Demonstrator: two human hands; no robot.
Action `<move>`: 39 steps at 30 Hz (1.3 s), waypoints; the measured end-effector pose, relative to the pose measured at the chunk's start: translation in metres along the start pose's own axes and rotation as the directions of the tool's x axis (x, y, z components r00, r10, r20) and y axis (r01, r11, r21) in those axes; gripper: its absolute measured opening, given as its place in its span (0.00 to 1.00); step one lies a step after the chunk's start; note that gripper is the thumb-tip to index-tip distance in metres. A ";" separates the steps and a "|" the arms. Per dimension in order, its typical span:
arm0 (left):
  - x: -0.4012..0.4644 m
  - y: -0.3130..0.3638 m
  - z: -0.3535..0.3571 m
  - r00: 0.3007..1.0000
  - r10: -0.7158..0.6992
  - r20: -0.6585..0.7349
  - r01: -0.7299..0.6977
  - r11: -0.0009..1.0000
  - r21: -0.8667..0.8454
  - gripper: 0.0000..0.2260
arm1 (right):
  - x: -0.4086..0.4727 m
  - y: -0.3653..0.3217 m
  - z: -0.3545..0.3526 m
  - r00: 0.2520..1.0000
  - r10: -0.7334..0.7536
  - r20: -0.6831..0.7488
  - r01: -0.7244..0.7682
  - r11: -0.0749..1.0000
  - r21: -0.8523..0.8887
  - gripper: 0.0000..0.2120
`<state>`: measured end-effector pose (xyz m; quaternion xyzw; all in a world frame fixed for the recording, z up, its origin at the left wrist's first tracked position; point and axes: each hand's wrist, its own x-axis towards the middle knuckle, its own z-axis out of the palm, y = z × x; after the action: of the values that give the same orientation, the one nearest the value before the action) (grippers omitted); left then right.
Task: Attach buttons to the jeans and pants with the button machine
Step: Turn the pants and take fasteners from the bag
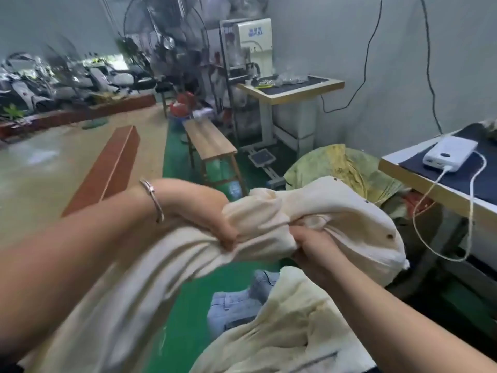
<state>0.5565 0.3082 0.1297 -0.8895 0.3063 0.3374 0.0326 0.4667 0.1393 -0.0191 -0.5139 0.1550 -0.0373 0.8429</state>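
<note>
We've got the cream pants (309,211) bunched up in mid-air, over the green floor (188,305). Left hand (212,219) has its grip clamped on a fold of the fabric, fingers curled under and thumb side on top. Right hand (312,246) is fisted round the next bunch, just beside the left, the two nearly touching. So both grips sit near the middle of the garment.

Long axis runs roughly lower left to upper right. One end drapes down and left under our left forearm, toward the bottom edge. The other end sticks out right of the right hand and points toward the bench (403,172) at right. That end carries small dark spots that look like buttons or rivets; too blurred to say which.

Below the hands: another cream garment (282,332) and light blue jeans (236,305) piled on the floor. On the right bench there's a white power bank (449,153) with its cable plugged in. Button machine (251,47) stands on the far bench, well apart from the pants.
</note>
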 end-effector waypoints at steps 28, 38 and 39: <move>0.157 0.036 0.226 0.946 0.199 -0.258 -0.323 0.479 -0.816 0.20 | -0.037 0.115 -0.163 0.796 -0.476 -0.375 -0.154 0.440 -0.885 0.17; 0.170 0.046 0.249 0.815 0.041 -0.578 -0.269 0.910 -0.315 0.35 | -0.034 0.122 -0.166 0.946 -0.275 -0.169 -0.221 -0.171 -0.960 0.15; 0.173 0.053 0.258 0.803 0.153 -0.576 -0.302 0.937 -0.173 0.35 | -0.032 0.124 -0.167 0.947 -0.301 -0.115 -0.167 -0.155 -0.974 0.16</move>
<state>0.4780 0.2435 -0.1686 -0.9016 0.3616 0.1034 -0.2135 0.3741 0.0622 -0.1916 -0.9659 0.2292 -0.0303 0.1167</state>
